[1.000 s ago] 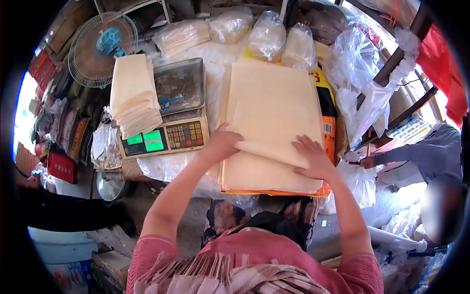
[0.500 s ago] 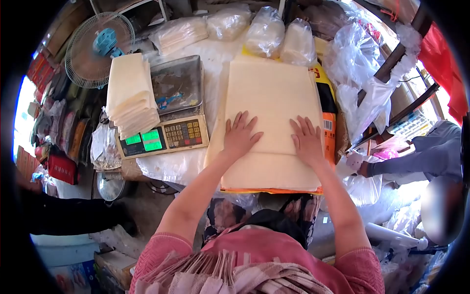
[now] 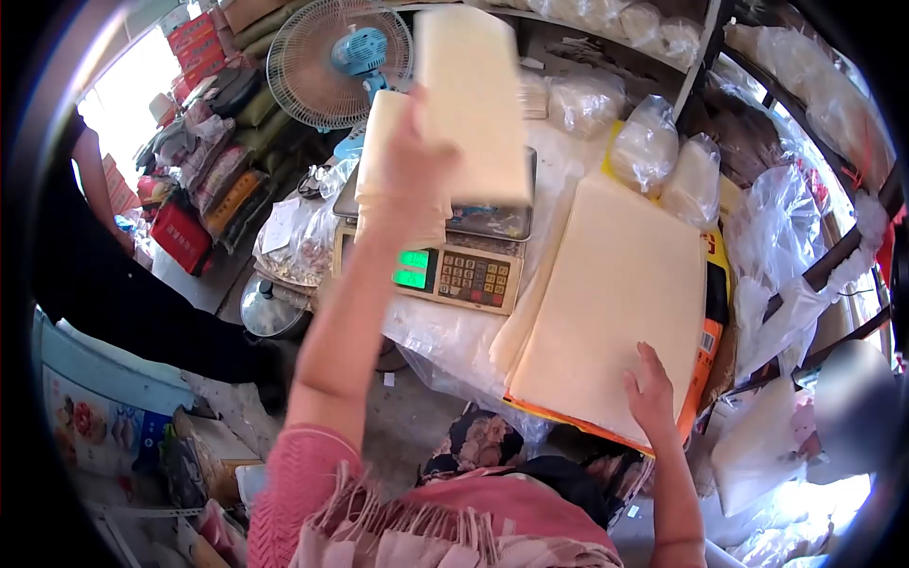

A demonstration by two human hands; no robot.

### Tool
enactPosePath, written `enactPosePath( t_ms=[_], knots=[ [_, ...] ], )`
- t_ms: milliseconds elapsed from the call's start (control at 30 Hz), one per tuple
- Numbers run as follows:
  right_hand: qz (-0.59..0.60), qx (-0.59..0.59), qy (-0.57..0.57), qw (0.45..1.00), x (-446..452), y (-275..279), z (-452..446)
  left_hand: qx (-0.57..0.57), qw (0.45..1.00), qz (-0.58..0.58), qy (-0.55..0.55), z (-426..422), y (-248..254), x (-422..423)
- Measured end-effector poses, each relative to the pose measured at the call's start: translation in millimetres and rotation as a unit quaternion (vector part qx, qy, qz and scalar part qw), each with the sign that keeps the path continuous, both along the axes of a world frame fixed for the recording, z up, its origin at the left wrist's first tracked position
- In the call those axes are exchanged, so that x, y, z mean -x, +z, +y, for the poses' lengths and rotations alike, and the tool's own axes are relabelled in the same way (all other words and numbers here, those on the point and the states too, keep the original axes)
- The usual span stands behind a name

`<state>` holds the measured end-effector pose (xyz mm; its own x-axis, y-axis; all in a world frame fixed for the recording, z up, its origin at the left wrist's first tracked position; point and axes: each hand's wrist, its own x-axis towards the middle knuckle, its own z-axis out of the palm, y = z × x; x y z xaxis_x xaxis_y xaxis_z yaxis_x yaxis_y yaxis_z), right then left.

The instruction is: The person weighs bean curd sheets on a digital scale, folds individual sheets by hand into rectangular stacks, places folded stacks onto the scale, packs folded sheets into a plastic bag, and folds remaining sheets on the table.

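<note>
My blurred left hand seemingly holds a folded cream sheet, digital scale below its fingers; my right hand, fingers loosely spread, has stacked sheets beneath.

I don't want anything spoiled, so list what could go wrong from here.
The left hand holds a folded sheet over the scale, close to the pile on it; a bump might topple or slide the pile.

The pile's near end hangs toward the display, so it could touch the casing and skew the reading.

The fan stands just behind; if it is running, which I can't tell, its air might ruffle the sheets.
</note>
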<state>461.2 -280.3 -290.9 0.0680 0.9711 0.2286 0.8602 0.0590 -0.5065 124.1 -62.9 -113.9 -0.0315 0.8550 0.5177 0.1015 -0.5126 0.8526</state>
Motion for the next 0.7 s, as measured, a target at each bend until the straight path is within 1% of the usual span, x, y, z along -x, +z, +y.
enactPosePath(
  t_ms=[33, 67, 100, 167, 200, 233, 267, 300, 333, 367, 400, 467, 500, 533, 567, 600, 633, 667, 700],
  knots=[
    [-0.005, 0.007, 0.006, 1.0, -2, -1, -1, 0.018, 0.995, 0.051, 0.08, 28, 9, 29],
    [-0.009, 0.016, 0.011, 1.0, -3, -2, -3, 0.038, 0.999, 0.005, 0.013, 56, 8, 59],
    [-0.023, 0.008, 0.021, 0.999, -2, -5, -3, 0.099, 0.994, -0.031, 0.045, 53, 9, 67],
    [-0.049, -0.001, 0.033, 0.998, 1, -10, -2, 0.193, 0.977, 0.059, 0.074, 113, -64, 122],
    [-0.062, -0.008, 0.051, 0.997, 3, -10, 0, 0.272, 0.946, 0.066, 0.166, 99, -73, 117],
    [-0.073, -0.013, 0.064, 0.995, 5, -11, 2, 0.167, 0.944, 0.234, 0.161, 104, -83, 132],
    [-0.057, -0.04, 0.078, 0.995, 7, -16, 2, 0.358, 0.921, 0.005, 0.153, 79, -57, 113],
    [-0.06, -0.027, 0.084, 0.994, 10, -17, 3, 0.326, 0.934, 0.032, 0.144, 80, -64, 114],
    [-0.045, -0.037, 0.097, 0.994, 19, -10, 2, 0.322, 0.937, 0.027, 0.133, 89, -67, 120],
    [-0.041, -0.026, 0.115, 0.992, 25, -8, 3, 0.326, 0.939, 0.013, 0.111, 95, -62, 123],
    [-0.034, -0.021, 0.135, 0.99, 32, -8, 3, 0.284, 0.954, -0.003, 0.096, 82, -48, 111],
    [-0.065, 0.001, 0.177, 0.982, 51, -7, 3, 0.115, 0.98, 0.095, 0.135, 91, -52, 125],
    [-0.081, 0.007, 0.199, 0.976, 57, -7, 4, 0.022, 0.962, 0.15, 0.227, 90, -58, 131],
    [-0.12, -0.003, 0.203, 0.972, 62, -7, 3, -0.072, 0.923, 0.204, 0.317, 59, -49, 113],
    [-0.157, -0.015, 0.21, 0.965, 69, -8, 0, -0.123, 0.921, 0.147, 0.339, 14, -35, 87],
    [-0.192, -0.032, 0.218, 0.956, 78, -10, -1, -0.174, 0.931, 0.095, 0.307, -15, -38, 77],
    [-0.202, -0.018, 0.231, 0.952, 78, -13, -1, -0.209, 0.925, 0.098, 0.302, -42, -51, 67],
    [-0.196, -0.022, 0.237, 0.951, 78, -15, 0, -0.184, 0.933, 0.104, 0.292, -71, -66, 49],
    [-0.185, -0.027, 0.25, 0.95, 76, -17, 0, -0.188, 0.949, 0.104, 0.23, -94, -94, 34]
  ],
)
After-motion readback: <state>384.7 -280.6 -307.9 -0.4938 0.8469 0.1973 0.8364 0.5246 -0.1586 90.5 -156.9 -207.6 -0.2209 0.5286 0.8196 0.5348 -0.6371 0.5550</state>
